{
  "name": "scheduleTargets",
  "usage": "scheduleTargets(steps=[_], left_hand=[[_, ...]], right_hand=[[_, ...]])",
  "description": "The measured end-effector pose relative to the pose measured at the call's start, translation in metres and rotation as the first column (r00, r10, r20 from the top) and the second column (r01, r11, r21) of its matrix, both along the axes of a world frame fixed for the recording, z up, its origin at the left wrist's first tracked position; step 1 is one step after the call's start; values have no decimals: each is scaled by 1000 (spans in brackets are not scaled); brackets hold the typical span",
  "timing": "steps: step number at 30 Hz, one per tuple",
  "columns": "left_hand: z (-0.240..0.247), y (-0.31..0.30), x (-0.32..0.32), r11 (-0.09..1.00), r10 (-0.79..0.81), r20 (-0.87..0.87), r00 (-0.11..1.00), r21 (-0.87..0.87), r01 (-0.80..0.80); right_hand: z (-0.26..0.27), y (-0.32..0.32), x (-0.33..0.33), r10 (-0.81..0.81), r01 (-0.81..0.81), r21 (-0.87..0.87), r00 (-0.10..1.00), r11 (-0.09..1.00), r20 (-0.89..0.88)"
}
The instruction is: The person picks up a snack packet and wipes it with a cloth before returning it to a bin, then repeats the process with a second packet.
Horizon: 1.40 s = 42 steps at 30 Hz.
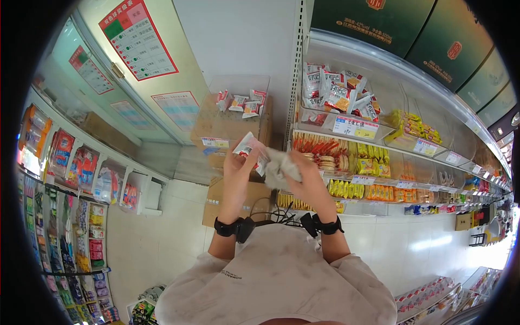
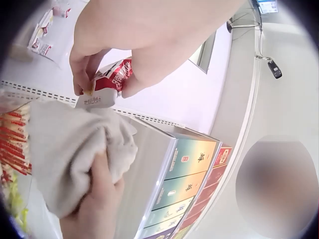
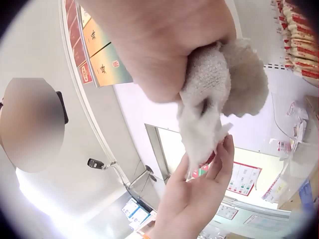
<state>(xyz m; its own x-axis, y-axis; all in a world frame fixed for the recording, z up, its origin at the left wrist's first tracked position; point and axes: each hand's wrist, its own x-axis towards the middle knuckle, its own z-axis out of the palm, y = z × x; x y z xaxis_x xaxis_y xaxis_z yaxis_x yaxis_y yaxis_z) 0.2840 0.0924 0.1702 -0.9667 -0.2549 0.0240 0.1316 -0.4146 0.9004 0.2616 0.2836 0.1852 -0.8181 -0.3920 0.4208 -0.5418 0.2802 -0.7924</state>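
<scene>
Packet [image 1: 246,146] aslant, long axis toward cloth [image 1: 280,170]

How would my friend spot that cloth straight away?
Find the pale T-shirt beside the long clear plastic snack shelves. Follow its sleeves to the person's right hand, which grips a soft, crumpled, greyish white cloth. The left hand holds something different: a small red and white packet with printing.

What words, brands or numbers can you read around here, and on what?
"42%vol", "500mL": dark green box
"双色球奖级表": red-bordered poster
"好吃点": packets in the shelf bin
"20": price label below them
Too small or blurred: most other labels, shirt lettering, print on the packet in the left hand.
</scene>
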Motion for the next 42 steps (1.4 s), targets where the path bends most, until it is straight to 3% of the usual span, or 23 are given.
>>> scheduleTargets(steps=[2,3,5,8,9,12,14,15,18,22,24,25,27,28,30,31,34,38,41,42], left_hand=[[-3,-8,2,999,24,20,999,-42,-23],[3,-6,5,997,-11,-25,1000,-82,9],[17,6,7,984,-90,-105,990,-162,72],[15,17,7,901,4,-228,974,-421,-102],[17,14,9,801,50,-225,973,-573,-173],[18,11,11,893,22,-226,974,-433,-121],[27,11,14,976,-28,-138,990,-218,-3],[32,12,15,994,-60,-100,993,-100,50],[27,3,14,991,-135,-76,988,-8,135],[31,11,19,997,16,-171,985,-76,-29],[20,12,15,971,133,-253,958,-160,-177],[16,13,14,956,114,-258,959,-235,-177],[11,16,12,908,76,-263,962,-380,-175],[11,17,12,817,130,-298,946,-509,-272],[17,24,14,549,205,-393,897,-712,-437],[20,29,16,555,310,-388,868,-668,-497],[13,30,13,645,228,-412,882,-615,-454],[21,31,13,599,192,-387,902,-681,-420],[24,30,13,581,113,-381,918,-724,-372],[27,29,13,601,80,-363,928,-726,-336]], right_hand=[[-11,-2,-1,-122,190,-225,951,956,284],[-6,-7,-8,-110,172,-348,975,922,192],[3,-15,-5,-40,107,-360,981,927,189],[-12,-23,-1,93,46,-398,941,916,324],[-14,-19,-1,126,41,-389,910,920,395],[-12,-14,-1,199,19,-431,868,902,455],[-11,-12,2,225,13,-453,854,892,469],[-11,-9,3,230,12,-446,844,895,484],[-9,-1,8,221,-10,-417,860,909,460],[-13,3,1,151,65,-452,892,890,425],[-10,-4,-3,56,239,-532,876,812,479],[-7,-9,-3,9,327,-562,859,760,512],[-1,-19,6,90,320,-621,839,715,536],[-1,-25,11,132,320,-648,825,691,550],[-5,-31,15,59,237,-589,897,772,438],[-3,-31,14,27,225,-559,913,798,407],[-6,-33,10,-52,242,-494,929,835,366],[-2,-34,12,-90,302,-467,902,831,423],[-5,-28,14,4,252,-384,832,888,555],[-2,-29,16,42,280,-451,811,848,583]])
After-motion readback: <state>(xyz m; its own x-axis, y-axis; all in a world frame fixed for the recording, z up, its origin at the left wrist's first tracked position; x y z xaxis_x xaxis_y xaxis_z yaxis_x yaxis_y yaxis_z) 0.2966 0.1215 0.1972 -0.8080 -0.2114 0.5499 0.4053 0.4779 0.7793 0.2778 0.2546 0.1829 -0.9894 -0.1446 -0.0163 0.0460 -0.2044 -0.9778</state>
